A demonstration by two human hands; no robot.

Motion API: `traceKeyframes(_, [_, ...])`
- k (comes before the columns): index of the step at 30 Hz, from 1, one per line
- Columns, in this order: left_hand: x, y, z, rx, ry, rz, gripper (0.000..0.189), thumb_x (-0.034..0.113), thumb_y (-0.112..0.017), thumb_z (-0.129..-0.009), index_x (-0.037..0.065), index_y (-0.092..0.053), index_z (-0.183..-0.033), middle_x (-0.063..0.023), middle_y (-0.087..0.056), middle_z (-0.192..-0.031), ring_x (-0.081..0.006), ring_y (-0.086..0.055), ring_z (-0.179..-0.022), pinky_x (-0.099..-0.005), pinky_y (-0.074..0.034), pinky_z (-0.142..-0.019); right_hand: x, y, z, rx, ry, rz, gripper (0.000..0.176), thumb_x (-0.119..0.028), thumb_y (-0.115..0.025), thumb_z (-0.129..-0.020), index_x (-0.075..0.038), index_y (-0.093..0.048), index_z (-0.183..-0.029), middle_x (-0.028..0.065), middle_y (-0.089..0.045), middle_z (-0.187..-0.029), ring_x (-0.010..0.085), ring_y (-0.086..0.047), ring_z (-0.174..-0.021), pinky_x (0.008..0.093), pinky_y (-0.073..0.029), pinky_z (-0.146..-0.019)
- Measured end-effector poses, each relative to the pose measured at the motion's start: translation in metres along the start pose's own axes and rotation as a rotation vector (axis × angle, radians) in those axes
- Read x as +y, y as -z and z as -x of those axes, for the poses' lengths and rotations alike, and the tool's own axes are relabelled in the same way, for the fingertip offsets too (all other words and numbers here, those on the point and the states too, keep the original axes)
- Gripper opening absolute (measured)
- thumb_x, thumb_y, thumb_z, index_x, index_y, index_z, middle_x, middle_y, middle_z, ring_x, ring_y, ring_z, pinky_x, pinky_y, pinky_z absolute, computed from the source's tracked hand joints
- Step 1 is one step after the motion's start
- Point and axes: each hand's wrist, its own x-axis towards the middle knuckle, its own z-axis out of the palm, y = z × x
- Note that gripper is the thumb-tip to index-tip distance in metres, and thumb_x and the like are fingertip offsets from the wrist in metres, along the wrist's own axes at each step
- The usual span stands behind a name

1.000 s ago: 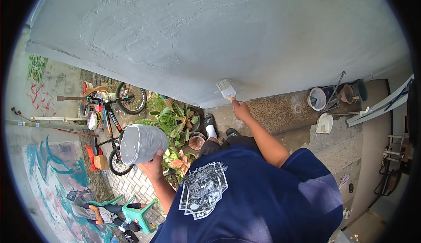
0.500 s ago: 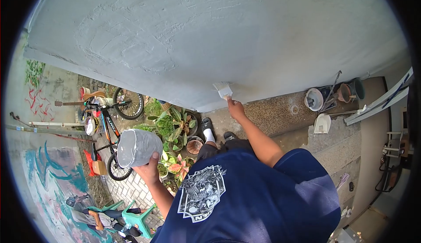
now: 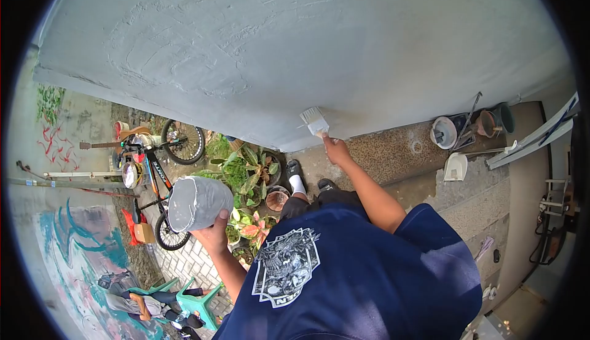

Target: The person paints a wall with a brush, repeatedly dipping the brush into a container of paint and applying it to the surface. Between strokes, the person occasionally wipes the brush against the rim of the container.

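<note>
My right hand (image 3: pixel 337 151) is closed round the handle of a flat paintbrush (image 3: pixel 316 121). Its pale bristles lie against the grey wall (image 3: pixel 289 51), near the wall's lower edge. On the other side, my left hand (image 3: pixel 213 235) grips a rounded, paint-smeared grey container (image 3: pixel 201 203) from below and beside it. The container is tilted on its side in this view, and its contents are hidden. Ridged, rough patches mark the wall's upper left, while a smoother, darker area spreads above the brush.
Potted plants (image 3: pixel 249 171) and a terracotta pot (image 3: pixel 277 199) stand by my feet. A bicycle (image 3: pixel 161 183) leans farther left, near a seated person (image 3: pixel 144 306) on a green chair (image 3: pixel 198 303). Rightward are buckets (image 3: pixel 444 132), a white dustpan (image 3: pixel 455 167) and a speckled ledge (image 3: pixel 387 156).
The view has shifted slightly. My right hand and the paintbrush have moved a little along the wall, and the brush's angle has changed. My left hand still holds the container.
</note>
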Motion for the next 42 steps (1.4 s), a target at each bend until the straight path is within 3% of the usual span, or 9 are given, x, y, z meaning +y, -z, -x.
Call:
traceKeyframes(1, [-0.001, 0.002, 0.0, 0.014, -0.038, -0.025, 0.087, 0.025, -0.085, -0.065, -0.008, -0.037, -0.13, -0.0193, -0.055, -0.119, -0.0282, -0.056, -0.107, -0.0387, -0.042, -0.097, -0.004, 0.0, 0.007, -0.007, 0.042, -0.062, 0.05, -0.05, -0.05, -0.093, -0.008, -0.051, -0.065, 0.0003, -0.047, -0.054, 0.0125, -0.038, -0.04, 0.0304, -0.031, -0.04])
traceKeyframes(11, [0.005, 0.005, 0.0, -0.003, -0.029, 0.019, 0.08, 0.019, -0.083, -0.065, -0.008, -0.04, -0.127, -0.0196, -0.057, -0.116, -0.0272, -0.058, -0.104, -0.0383, -0.044, -0.095, -0.019, 0.003, 0.019, -0.078, -0.054, 0.088, 0.054, -0.051, -0.048, -0.094, -0.004, -0.057, -0.069, 0.0041, -0.052, -0.057, 0.0147, -0.05, -0.051, 0.0312, -0.039, -0.05])
traceKeyframes(13, [0.006, 0.005, 0.001, -0.012, -0.053, 0.014, 0.08, 0.018, -0.083, -0.065, -0.008, -0.04, -0.127, -0.0194, -0.058, -0.116, -0.027, -0.058, -0.104, -0.0382, -0.044, -0.095, -0.012, -0.001, 0.021, 0.039, 0.177, 0.234, 0.061, -0.057, -0.045, -0.091, 0.0, -0.065, -0.082, 0.0147, -0.064, -0.067, 0.0306, -0.063, -0.064, 0.0409, -0.048, -0.063])
traceKeyframes(20, [0.012, -0.002, -0.001, 0.02, 0.006, 0.05, 0.075, 0.02, -0.083, -0.065, -0.009, -0.046, -0.123, -0.0186, -0.058, -0.115, -0.0264, -0.058, -0.103, -0.0372, -0.044, -0.094, -0.011, -0.009, 0.005, -0.061, -0.02, 0.197, 0.063, -0.057, -0.044, -0.091, 0.002, -0.065, -0.08, 0.0185, -0.065, -0.07, 0.0329, -0.065, -0.069, 0.0412, -0.048, -0.066])
traceKeyframes(23, [0.008, 0.004, 0.0, -0.02, 0.064, 0.043, 0.083, 0.017, -0.082, -0.065, -0.006, -0.036, -0.13, -0.0182, -0.054, -0.12, -0.0275, -0.055, -0.109, -0.0387, -0.042, -0.098, -0.017, -0.03, 0.022, -0.155, -0.039, 0.185, 0.059, -0.054, -0.046, -0.093, 0.001, -0.06, -0.074, 0.0088, -0.057, -0.06, 0.0209, -0.055, -0.054, 0.0356, -0.043, -0.052])
traceKeyframes(25, [0.007, 0.003, -0.001, -0.074, 0.118, -0.007, 0.094, 0.014, -0.081, -0.065, -0.003, -0.025, -0.139, -0.0178, -0.049, -0.126, -0.0288, -0.052, -0.114, -0.0404, -0.039, -0.101, -0.017, -0.052, 0.0, -0.16, 0.26, 0.238, 0.055, -0.051, -0.047, -0.094, -0.001, -0.059, -0.075, 0.0066, -0.054, -0.057, 0.0176, -0.051, -0.047, 0.0334, -0.04, -0.046])
traceKeyframes(28, [0.012, 0.004, 0.002, -0.104, 0.129, 0.018, 0.091, 0.014, -0.081, -0.065, -0.004, -0.027, -0.137, -0.0183, -0.05, -0.125, -0.0291, -0.052, -0.113, -0.0405, -0.04, -0.101, -0.034, -0.064, -0.014, -0.245, 0.004, -0.008, 0.051, -0.049, -0.047, -0.094, -0.003, -0.056, -0.076, 0.0046, -0.052, -0.055, 0.0153, -0.047, -0.041, 0.032, -0.037, -0.04])
traceKeyframes(35, [0.005, 0.01, 0.012, -0.049, 0.13, 0.003, 0.087, 0.014, -0.081, -0.067, -0.004, -0.029, -0.135, -0.0185, -0.05, -0.125, -0.0288, -0.053, -0.113, -0.0397, -0.04, -0.101, 0.014, -0.051, 0.001, -0.061, 0.149, 0.012, 0.048, -0.048, -0.048, -0.095, -0.004, -0.055, -0.077, 0.0041, -0.05, -0.054, 0.0152, -0.045, -0.037, 0.0311, -0.034, -0.037])
traceKeyframes(42, [0.007, 0.011, 0.016, -0.024, 0.108, 0.136, 0.088, 0.012, -0.081, -0.068, -0.002, -0.028, -0.136, -0.0177, -0.049, -0.126, -0.0295, -0.052, -0.114, -0.0405, -0.04, -0.102, -0.014, -0.003, 0.015, -0.166, -0.187, -0.281, 0.045, -0.048, -0.046, -0.096, -0.01, -0.045, -0.072, -0.0015, -0.036, -0.048, 0.0118, -0.032, -0.032, 0.0284, -0.024, -0.033])
